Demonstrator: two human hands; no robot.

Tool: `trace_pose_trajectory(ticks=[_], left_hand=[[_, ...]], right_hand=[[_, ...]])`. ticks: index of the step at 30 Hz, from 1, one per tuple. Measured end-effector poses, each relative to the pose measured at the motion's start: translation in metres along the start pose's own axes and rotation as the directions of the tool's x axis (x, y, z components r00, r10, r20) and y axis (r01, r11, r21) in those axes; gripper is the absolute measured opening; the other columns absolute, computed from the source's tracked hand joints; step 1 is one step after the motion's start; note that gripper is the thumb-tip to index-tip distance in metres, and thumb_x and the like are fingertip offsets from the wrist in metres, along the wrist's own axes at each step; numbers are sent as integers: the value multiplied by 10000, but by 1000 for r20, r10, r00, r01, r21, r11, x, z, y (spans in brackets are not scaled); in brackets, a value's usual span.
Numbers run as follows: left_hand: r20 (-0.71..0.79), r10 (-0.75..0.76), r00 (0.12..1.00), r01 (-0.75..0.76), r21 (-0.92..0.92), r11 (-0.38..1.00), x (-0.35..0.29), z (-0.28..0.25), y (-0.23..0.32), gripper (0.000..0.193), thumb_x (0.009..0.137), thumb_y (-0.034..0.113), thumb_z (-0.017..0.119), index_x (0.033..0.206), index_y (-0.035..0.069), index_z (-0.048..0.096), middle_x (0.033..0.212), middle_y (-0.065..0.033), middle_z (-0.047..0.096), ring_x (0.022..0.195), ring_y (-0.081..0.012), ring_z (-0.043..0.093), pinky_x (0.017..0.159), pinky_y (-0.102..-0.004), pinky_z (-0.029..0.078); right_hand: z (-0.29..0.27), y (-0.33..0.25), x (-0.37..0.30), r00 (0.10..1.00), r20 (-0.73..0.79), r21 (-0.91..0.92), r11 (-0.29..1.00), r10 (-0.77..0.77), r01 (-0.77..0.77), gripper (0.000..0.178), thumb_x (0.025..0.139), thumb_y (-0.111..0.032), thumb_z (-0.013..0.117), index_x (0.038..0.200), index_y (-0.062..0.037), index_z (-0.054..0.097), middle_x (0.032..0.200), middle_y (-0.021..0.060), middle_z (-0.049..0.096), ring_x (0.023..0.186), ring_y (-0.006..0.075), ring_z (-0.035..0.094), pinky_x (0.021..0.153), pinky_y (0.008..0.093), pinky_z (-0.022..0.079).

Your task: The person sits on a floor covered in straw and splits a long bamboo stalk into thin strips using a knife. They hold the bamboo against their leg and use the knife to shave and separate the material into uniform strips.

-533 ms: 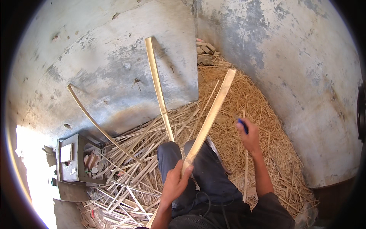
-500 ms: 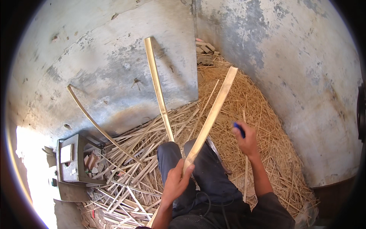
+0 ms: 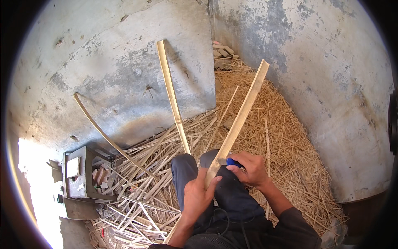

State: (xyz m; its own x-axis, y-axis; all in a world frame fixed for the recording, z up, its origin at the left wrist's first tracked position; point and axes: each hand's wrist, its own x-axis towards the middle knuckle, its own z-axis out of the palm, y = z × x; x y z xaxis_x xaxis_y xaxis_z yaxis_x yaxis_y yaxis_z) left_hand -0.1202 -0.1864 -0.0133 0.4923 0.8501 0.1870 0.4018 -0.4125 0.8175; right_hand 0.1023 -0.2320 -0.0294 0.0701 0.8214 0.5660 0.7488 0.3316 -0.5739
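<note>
A long split bamboo strip (image 3: 242, 114), pale and trough-shaped, slants up and away from my lap. My left hand (image 3: 198, 194) is wrapped round its lower part, over my thigh. In my right hand (image 3: 251, 169) is a knife with a blue handle (image 3: 235, 162). Its short blade (image 3: 222, 161) meets the strip's right edge just above my left hand. Part of the handle is covered by my fingers. Another split bamboo piece (image 3: 171, 87) stands beyond my left knee, leaning against the wall.
Many thin bamboo slats (image 3: 143, 162) lie piled at the left, and a heap of straw-like shavings (image 3: 286, 145) spreads on the right. A bent strip (image 3: 99, 128) leans on the wall (image 3: 120, 50). A dark box (image 3: 83, 178) holding broken pieces stands far left.
My right hand has come down and left, bringing the knife onto the bamboo strip. The strip has turned, showing its hollow side, and its far end has shifted up and right.
</note>
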Motion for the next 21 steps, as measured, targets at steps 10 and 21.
trace_pose_trajectory(ticks=[10,21], left_hand=[[8,-81,997,80,32,996,-1,0,6,312,1033,325,753,1102,53,615,736,-211,720,671,-452,716,579,-524,532],[25,-85,996,86,-42,995,-3,1,-2,305,1043,324,742,1086,50,616,710,-217,696,633,-454,697,545,-517,500]], right_hand=[[4,-3,1,999,-33,-55,998,9,-11,370,980,-382,801,1035,-16,779,856,123,761,657,280,726,571,371,552],[6,4,1,992,-111,-124,991,-65,51,338,976,-396,796,1028,-62,795,811,92,736,634,271,718,565,363,556]])
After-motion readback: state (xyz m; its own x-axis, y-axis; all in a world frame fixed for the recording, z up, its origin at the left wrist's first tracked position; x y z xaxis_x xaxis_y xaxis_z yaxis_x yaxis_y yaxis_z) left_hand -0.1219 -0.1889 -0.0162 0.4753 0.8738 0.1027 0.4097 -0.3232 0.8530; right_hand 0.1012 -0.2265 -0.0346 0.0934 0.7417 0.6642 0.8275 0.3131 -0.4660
